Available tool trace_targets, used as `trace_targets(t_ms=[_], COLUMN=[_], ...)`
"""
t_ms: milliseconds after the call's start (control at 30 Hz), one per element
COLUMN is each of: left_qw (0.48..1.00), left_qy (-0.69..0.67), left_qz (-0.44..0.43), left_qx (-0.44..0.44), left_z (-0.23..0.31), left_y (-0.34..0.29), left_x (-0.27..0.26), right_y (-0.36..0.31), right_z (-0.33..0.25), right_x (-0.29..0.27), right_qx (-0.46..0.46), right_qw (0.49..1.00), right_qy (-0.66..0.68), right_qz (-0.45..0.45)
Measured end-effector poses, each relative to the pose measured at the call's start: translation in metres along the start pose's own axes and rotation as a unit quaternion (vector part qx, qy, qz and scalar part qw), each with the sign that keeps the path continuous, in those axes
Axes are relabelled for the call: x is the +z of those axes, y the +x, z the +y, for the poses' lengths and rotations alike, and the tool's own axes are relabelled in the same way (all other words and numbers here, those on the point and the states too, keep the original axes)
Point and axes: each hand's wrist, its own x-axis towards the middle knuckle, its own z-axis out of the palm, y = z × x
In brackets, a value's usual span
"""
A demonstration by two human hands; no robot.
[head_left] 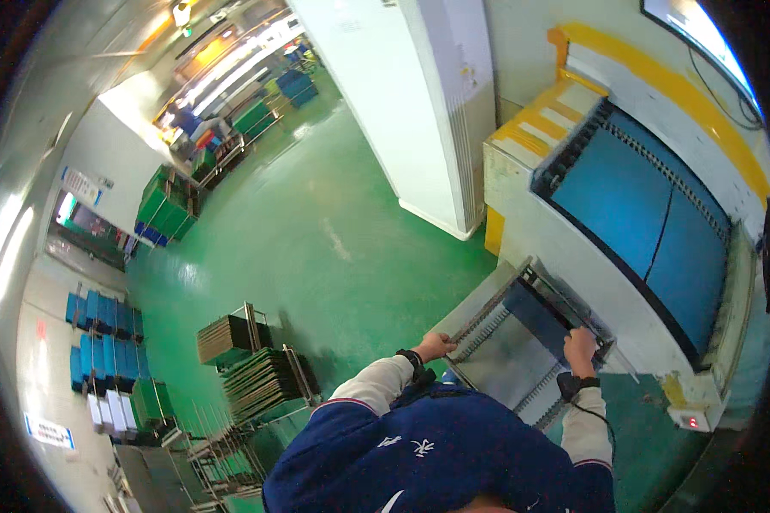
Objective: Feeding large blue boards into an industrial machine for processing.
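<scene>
Right in front of me is a metal rack (500,363) with toothed, slotted rails and a grey flat surface between them. A dark flat panel (530,309) shows at its far end. At the rack's left edge, my left hand (436,345) is closed, with its fingers curled at the rail. My right hand (580,349) is closed at the rack's right side, beside the dark panel's edge. The exact grip of the right fingers is partly hidden. Both wrists wear dark bands, and a thin cable runs from the right one.
A conveyor machine (522,205) carrying blue boards (629,201) stands close on the right. A white column (411,111) rises ahead. Racks of dark boards (261,385) stand at left on the green floor (316,231); blue boards (107,316) line the wall. Far off, a person (201,124) sits.
</scene>
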Motion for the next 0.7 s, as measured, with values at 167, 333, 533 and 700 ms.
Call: trace_targets(t_ms=[167, 333, 533, 700], left_qw=[0.998, 0.999, 0.991, 0.997], left_qy=[0.057, 0.052, 0.124, 0.069], left_qz=[-0.007, -0.006, 0.008, 0.006], left_qx=[0.008, -0.001, 0.039, 0.043], left_z=[0.002, 0.005, 0.004, 0.003], left_y=[0.006, 0.004, 0.0, -0.005], left_x=[0.003, 0.002, 0.002, 0.004], right_y=[-0.002, -0.001, 0.0, 0.001], right_z=[0.008, 0.011, 0.014, 0.013], right_x=[0.013, 0.018, 0.016, 0.013], right_qx=[0.009, 0.006, -0.003, -0.022], right_qw=[1.0, 0.999, 1.0, 0.999], right_qy=[-0.016, -0.041, 0.018, 0.021], right_qz=[-0.002, 0.001, 0.014, 0.013])
